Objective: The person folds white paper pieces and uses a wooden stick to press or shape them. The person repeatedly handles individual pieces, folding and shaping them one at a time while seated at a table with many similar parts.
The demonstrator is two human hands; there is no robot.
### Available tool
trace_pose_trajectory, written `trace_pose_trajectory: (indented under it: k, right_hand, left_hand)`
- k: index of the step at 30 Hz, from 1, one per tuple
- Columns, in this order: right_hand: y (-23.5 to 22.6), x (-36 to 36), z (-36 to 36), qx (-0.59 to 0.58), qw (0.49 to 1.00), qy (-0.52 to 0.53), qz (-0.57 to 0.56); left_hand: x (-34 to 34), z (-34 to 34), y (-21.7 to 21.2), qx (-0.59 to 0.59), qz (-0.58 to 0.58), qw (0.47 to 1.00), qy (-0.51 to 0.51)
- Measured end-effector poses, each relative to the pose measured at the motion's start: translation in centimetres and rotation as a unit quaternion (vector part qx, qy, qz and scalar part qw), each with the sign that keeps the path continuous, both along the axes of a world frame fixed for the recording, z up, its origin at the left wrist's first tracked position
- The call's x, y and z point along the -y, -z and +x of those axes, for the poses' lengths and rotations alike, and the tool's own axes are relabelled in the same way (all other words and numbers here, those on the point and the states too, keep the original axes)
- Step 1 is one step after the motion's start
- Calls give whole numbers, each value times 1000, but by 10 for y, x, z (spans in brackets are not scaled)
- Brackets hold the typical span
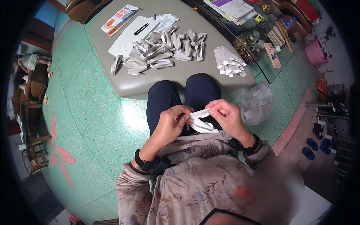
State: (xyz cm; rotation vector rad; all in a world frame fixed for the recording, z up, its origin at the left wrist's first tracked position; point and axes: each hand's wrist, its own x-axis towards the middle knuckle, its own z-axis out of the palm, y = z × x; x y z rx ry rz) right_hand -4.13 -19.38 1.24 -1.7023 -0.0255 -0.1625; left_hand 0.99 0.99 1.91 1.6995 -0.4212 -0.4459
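A white folded paper piece [200, 122] sits over the person's lap, pinched between both hands just above the dark-trousered knees. The left hand [170, 122] closes its fingers on the piece's left end; the right hand [227, 116] grips the upper right edge between thumb and forefinger. The piece bows open in a loop, so a pull from either side would likely crease it unevenly or tear the thin fold. If either grip slackens, it could drop between the knees to the green floor [93, 112]. Ahead, on the grey table [150, 84], lies a heap of folded pieces [161, 50], a small row of flat strips [229, 62] and black snips [141, 29]. A clear plastic bag [257, 103] rests right of the knees.
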Motion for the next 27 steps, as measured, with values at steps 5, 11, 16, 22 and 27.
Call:
trace_pose_trajectory:
  k: [5,11,16,22,27]
  right_hand:
    - [-1,1,-8,-31,999,7,-17]
    - [-10,-2,-13,-94,995,17,-5]
    - [-6,-6,-12,-94,994,29,39]
    - [-3,-10,-12,-105,992,44,54]
    - [6,-11,-17,-113,988,68,76]
  left_hand:
    - [-1,2,5,11,25,999,25]
    - [6,1,0,34,37,999,18]
    - [8,-1,7,-2,12,1000,15]
    - [14,0,9,-52,-29,997,42]
    - [17,-2,11,-195,-67,978,34]
